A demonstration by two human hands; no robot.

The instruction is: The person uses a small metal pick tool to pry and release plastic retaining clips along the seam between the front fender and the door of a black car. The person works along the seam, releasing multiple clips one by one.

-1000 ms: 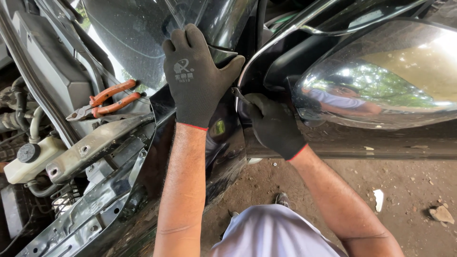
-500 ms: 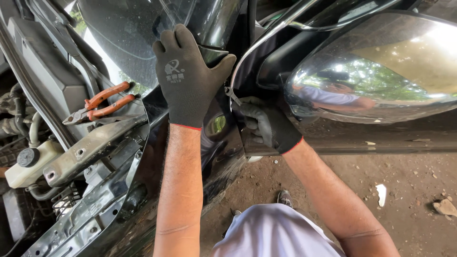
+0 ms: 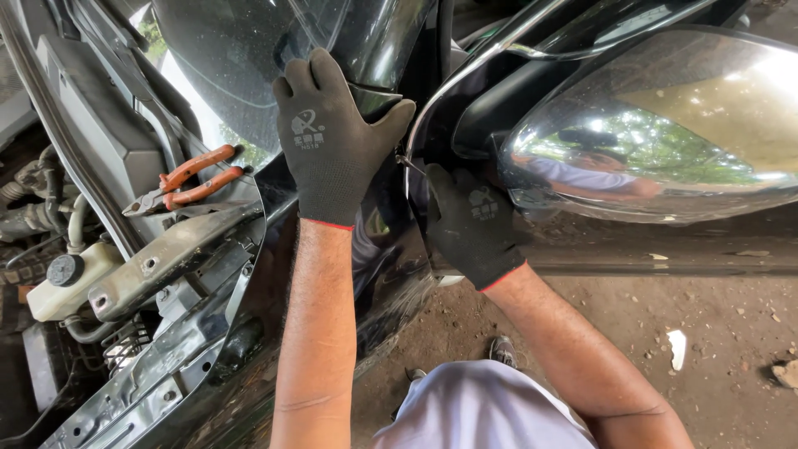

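**Two gloved hands at the fender-and-door seam of a black car**

Your left hand (image 3: 332,141), in a black knit glove with a red cuff edge, sits in the upper centre of the frame. It lies flat, fingers spread and extended, palm pressed against the glossy black car body panel (image 3: 249,75) near the base of the windscreen pillar. It grasps nothing; the hand is released and simply bears on the surface.

Your right hand (image 3: 474,220), in a matching black glove, sits just right of centre, lower than the left. Its fingers curl in at the narrow dark seam (image 3: 413,166) between panel and door. You cannot tell from this view whether it pinches anything there; the fingertips are hidden.

Other items:
- Chrome, rounded side mirror housing (image 3: 665,125), upper right, just beside your right hand and reflecting trees.
- Orange-handled pliers (image 3: 187,185), left of centre, resting on the edge of the open engine bay, well apart from both hands.
- White plastic fluid reservoir with a black round cap (image 3: 62,278), lower left.
- Grey metal bracket with bolt holes (image 3: 158,266), beside the reservoir.
- Brown dirt ground (image 3: 715,333), lower right, strewn with small debris.
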